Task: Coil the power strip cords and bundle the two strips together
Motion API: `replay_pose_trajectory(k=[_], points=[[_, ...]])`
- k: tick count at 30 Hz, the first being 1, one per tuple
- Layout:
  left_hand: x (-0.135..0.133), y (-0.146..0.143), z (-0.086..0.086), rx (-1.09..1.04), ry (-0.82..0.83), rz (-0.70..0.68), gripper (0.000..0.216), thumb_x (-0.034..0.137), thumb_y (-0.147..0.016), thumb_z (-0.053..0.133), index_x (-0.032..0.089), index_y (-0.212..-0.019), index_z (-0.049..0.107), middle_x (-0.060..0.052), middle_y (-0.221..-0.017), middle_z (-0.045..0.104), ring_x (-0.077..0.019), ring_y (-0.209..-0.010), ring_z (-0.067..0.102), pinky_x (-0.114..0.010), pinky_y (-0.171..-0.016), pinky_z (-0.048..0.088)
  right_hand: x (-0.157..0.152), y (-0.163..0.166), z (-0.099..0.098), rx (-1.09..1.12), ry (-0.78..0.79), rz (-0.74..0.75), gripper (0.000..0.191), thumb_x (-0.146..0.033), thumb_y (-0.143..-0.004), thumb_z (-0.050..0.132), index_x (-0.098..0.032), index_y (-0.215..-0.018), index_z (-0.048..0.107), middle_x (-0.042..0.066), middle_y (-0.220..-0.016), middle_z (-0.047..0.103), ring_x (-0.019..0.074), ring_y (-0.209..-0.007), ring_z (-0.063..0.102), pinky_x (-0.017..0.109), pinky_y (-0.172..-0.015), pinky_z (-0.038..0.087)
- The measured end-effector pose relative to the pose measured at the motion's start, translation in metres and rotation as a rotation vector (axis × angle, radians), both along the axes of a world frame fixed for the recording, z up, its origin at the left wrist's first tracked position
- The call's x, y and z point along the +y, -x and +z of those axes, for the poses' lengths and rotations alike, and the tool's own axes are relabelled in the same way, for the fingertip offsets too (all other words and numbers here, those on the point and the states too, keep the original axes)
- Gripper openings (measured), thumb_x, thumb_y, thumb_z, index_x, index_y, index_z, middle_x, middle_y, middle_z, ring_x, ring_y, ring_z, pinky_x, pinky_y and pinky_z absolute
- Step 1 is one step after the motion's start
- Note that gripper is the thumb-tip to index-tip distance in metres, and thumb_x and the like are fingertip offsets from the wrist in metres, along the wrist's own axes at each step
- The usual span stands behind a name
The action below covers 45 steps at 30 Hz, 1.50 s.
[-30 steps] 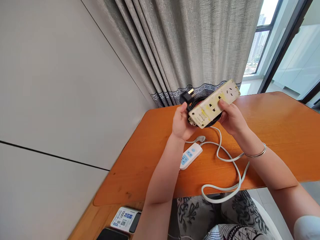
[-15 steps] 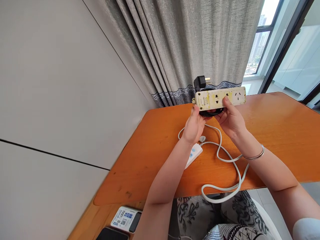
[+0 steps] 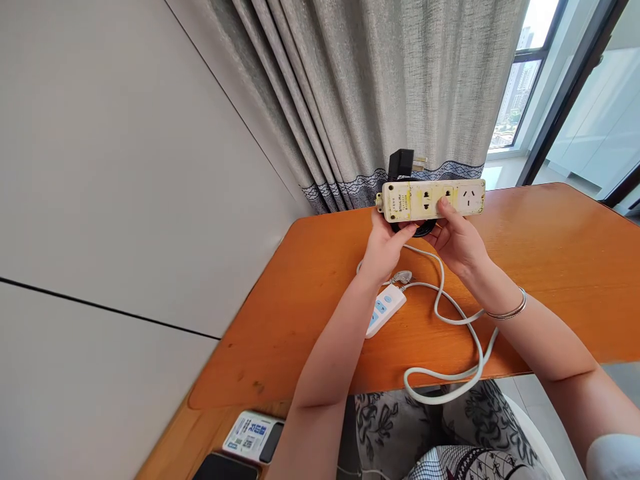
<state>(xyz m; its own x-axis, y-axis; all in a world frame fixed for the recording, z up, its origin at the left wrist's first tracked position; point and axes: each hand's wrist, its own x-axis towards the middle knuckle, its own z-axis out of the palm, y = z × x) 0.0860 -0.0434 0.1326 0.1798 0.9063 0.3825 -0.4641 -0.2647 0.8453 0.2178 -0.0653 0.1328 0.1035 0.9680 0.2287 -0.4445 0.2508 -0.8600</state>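
Note:
Above the table I hold up an old, yellow-stained power strip (image 3: 415,200), its socket face toward me. My right hand (image 3: 457,240) grips it from below, thumb across the front near a socket. Closed at the strip's left end is my left hand (image 3: 384,247), around its lower edge and the coiled black cord (image 3: 425,229) behind. A black plug (image 3: 401,163) with metal prongs sticks up above the strip. Below my hands, a white power strip (image 3: 387,308) with blue sockets lies on the table, partly covered by my left forearm. Beside it rests its pale plug (image 3: 403,277).
The white cable (image 3: 480,347) loops over the orange-brown table (image 3: 280,313) and hangs past its front edge. A white printed box or device (image 3: 250,437) and a dark phone-like object (image 3: 225,468) lie at lower left. A grey curtain (image 3: 415,87) hangs behind the table.
The old power strip has shifted slightly left and turned more level. My left thumb has slid from the strip's corner to under its lower edge.

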Motion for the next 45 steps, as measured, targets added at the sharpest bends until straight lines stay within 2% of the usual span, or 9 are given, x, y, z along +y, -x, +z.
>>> replay_pose_trajectory(k=[4,14,18,21,25,28,34,39,45], points=[[-0.003,0.002,0.005,-0.016,0.022,-0.02,0.057,0.027,-0.063,0.088,0.026,-0.109,0.054,-0.006,-0.124,0.068,-0.0265,-0.131,0.057,-0.041,-0.114,0.041,-0.001,-0.001,0.001,-0.017,-0.035,-0.03,0.065,-0.066,-0.073,0.074,-0.025,-0.122,0.061,0.007,-0.114,0.075,0.0262,-0.103,0.073,0.04,-0.084,0.064],[0.0,-0.008,0.001,-0.139,0.186,0.011,0.042,0.051,-0.076,0.081,0.022,-0.098,0.059,-0.003,-0.095,0.073,-0.0216,-0.102,0.071,-0.035,-0.094,0.055,0.003,-0.008,0.005,-0.017,0.022,-0.04,0.066,-0.059,-0.065,0.084,-0.023,-0.116,0.063,0.008,-0.108,0.076,0.0244,-0.09,0.075,0.039,-0.079,0.065],[0.003,-0.009,-0.002,-0.139,0.22,0.006,0.038,0.048,-0.079,0.08,0.022,-0.098,0.06,-0.004,-0.101,0.073,-0.0222,-0.105,0.071,-0.036,-0.096,0.054,0.006,-0.016,0.005,-0.026,0.044,0.001,0.058,-0.051,-0.064,0.086,-0.023,-0.111,0.064,0.006,-0.108,0.077,0.0228,-0.089,0.075,0.038,-0.08,0.065],[0.002,-0.008,0.0,-0.09,0.237,-0.027,0.037,0.041,-0.084,0.077,0.022,-0.11,0.059,-0.007,-0.115,0.071,-0.0229,-0.115,0.067,-0.038,-0.101,0.052,0.01,-0.025,0.006,-0.012,0.04,-0.018,0.054,-0.046,-0.062,0.088,-0.022,-0.105,0.065,0.006,-0.108,0.076,0.0219,-0.087,0.075,0.037,-0.079,0.065],[-0.001,-0.001,0.007,-0.051,0.284,0.015,0.053,0.026,-0.084,0.075,0.026,-0.129,0.048,-0.007,-0.126,0.063,-0.0219,-0.122,0.063,-0.037,-0.103,0.049,0.024,-0.059,0.006,0.02,0.002,-0.151,0.05,-0.043,-0.065,0.087,-0.022,-0.104,0.064,0.003,-0.099,0.076,0.0205,-0.084,0.075,0.034,-0.075,0.065],[-0.002,0.006,0.014,-0.074,0.313,0.031,0.052,0.022,-0.081,0.072,0.027,-0.125,0.045,-0.007,-0.125,0.06,-0.0214,-0.117,0.065,-0.035,-0.099,0.049,0.045,-0.104,-0.001,0.062,0.053,-0.327,0.042,-0.039,-0.072,0.083,-0.021,-0.104,0.063,0.002,-0.091,0.074,0.0163,-0.078,0.073,0.028,-0.071,0.064],[-0.001,0.011,0.023,-0.184,0.27,0.125,0.046,0.019,-0.075,0.068,0.028,-0.11,0.038,-0.002,-0.116,0.058,-0.0153,-0.098,0.069,-0.027,-0.083,0.049,0.076,-0.2,-0.036,0.041,0.484,-0.739,0.009,-0.018,-0.091,0.062,-0.019,-0.099,0.057,-0.001,-0.077,0.066,0.0091,-0.06,0.065,0.023,-0.063,0.059],[-0.001,0.012,0.025,-0.189,0.249,0.125,0.047,0.019,-0.072,0.067,0.027,-0.107,0.036,-0.002,-0.109,0.057,-0.0141,-0.09,0.067,-0.026,-0.077,0.047,0.074,-0.238,-0.063,-0.026,0.657,-0.759,0.005,-0.014,-0.092,0.06,-0.017,-0.093,0.056,0.003,-0.07,0.064,0.0128,-0.057,0.063,0.027,-0.06,0.057],[0.001,0.016,0.025,-0.152,0.228,0.148,0.049,0.022,-0.072,0.067,0.028,-0.108,0.036,-0.003,-0.115,0.059,-0.0162,-0.095,0.069,-0.028,-0.08,0.047,0.082,-0.245,-0.074,-0.169,0.686,-0.788,0.017,-0.013,-0.088,0.067,-0.017,-0.095,0.052,0.001,-0.069,0.061,0.012,-0.059,0.063,0.028,-0.066,0.055]])
